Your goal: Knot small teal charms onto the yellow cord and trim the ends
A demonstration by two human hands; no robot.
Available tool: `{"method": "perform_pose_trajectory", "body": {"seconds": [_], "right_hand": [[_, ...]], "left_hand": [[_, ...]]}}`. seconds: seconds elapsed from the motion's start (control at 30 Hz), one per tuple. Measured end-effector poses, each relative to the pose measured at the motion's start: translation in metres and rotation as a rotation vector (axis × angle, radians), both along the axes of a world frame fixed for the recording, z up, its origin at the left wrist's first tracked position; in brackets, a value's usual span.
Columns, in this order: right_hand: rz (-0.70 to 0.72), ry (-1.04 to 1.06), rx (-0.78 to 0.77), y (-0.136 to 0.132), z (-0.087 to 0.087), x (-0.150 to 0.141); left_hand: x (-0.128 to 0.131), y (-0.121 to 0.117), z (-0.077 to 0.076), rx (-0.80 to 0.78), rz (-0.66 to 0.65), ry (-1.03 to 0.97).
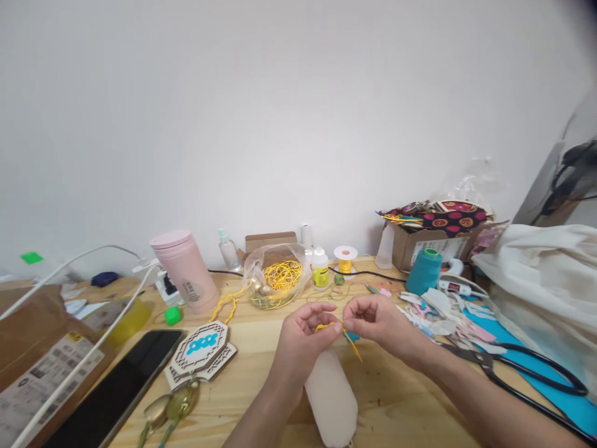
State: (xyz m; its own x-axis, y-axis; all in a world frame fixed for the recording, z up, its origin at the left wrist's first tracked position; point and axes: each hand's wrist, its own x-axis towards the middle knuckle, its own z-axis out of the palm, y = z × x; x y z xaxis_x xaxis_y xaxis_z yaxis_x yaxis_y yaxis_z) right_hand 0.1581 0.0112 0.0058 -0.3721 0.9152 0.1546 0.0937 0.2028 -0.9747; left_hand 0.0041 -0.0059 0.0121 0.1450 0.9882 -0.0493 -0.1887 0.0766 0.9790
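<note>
My left hand [305,333] and my right hand [380,323] meet over the middle of the wooden table [261,379]. Both pinch a thin yellow cord [347,333] between thumb and fingers; its loose end hangs down to the right. Under the hands lies a pale pink oblong piece [331,398], with a bit of blue showing behind the cord. A wooden cut-out ornament [201,353] with a blue centre and a yellow cord lies to the left.
A pink tumbler [185,270], a clear bag of yellow cord [277,280], a small glue bottle [319,269], a teal thread cone [424,272], black scissors [522,367], a phone [116,392], fabric scraps and cardboard boxes crowd the table.
</note>
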Motion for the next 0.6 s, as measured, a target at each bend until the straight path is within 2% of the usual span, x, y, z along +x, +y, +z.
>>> {"method": "perform_pose_trajectory", "body": {"seconds": [0.33, 0.5, 0.6], "right_hand": [[-0.049, -0.24, 0.348, -0.0027, 0.0041, 0.0], [-0.088, -0.354, 0.594, -0.0038, 0.0033, -0.0009], [-0.162, -0.47, 0.839, -0.0048, 0.004, -0.0014]], "left_hand": [[-0.0024, -0.0001, -0.0041, -0.001, -0.003, 0.052], [-0.0011, 0.0005, -0.0031, -0.005, 0.014, 0.091], [0.0005, 0.0009, -0.0014, 0.012, 0.062, 0.107]]}}
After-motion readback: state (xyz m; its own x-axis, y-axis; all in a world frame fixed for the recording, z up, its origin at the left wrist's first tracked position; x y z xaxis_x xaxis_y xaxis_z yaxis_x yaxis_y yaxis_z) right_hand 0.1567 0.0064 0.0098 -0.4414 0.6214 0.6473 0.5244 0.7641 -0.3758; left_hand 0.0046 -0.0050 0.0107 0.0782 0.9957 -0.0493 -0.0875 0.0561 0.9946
